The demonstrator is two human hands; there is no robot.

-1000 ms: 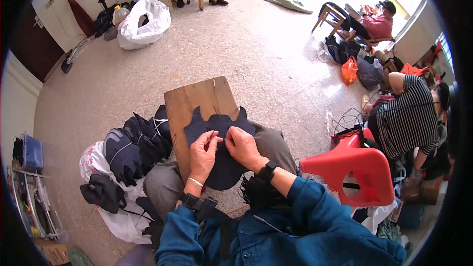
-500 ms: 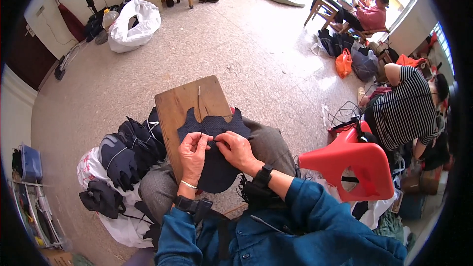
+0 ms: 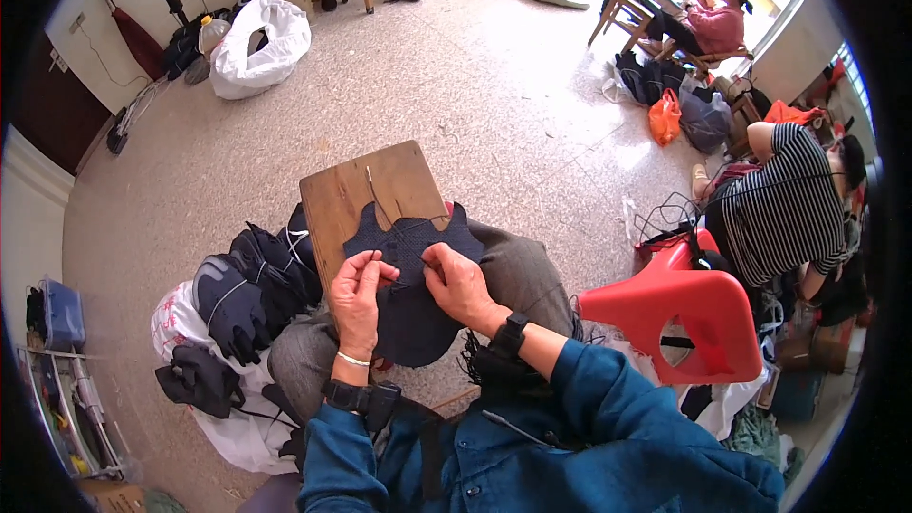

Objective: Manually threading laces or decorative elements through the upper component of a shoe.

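A dark navy fabric piece (image 3: pixel 413 328) with a scalloped, pointed upper edge lies over a wooden board (image 3: pixel 332 195) across my lap. Above its left half, my left hand (image 3: pixel 356 299) is closed, thumb and forefinger pinched on a fine dark thread. My right hand (image 3: pixel 461 287) is closed too, fingertips pinched over the fabric's right half; the thread seems to reach it, though its fingers mostly hide the hold. A slim needle-like tool (image 3: pixel 370 174) with a pale tip rests on the board, beyond the fabric. Thin dark strands cross the fabric's upper part.
Bundled dark fabric pieces (image 3: pixel 228 299) lie on a white bag to my left. A red plastic stool (image 3: pixel 617 304) is close on my right, beside a person in a striped top (image 3: pixel 784 204). Another white bag (image 3: pixel 242 81) stands far left; an orange bag (image 3: pixel 664 119) lies far right.
My hands have drawn apart, the left one moving left and slightly down. The needle-like tool on the board has shifted a little to the left.
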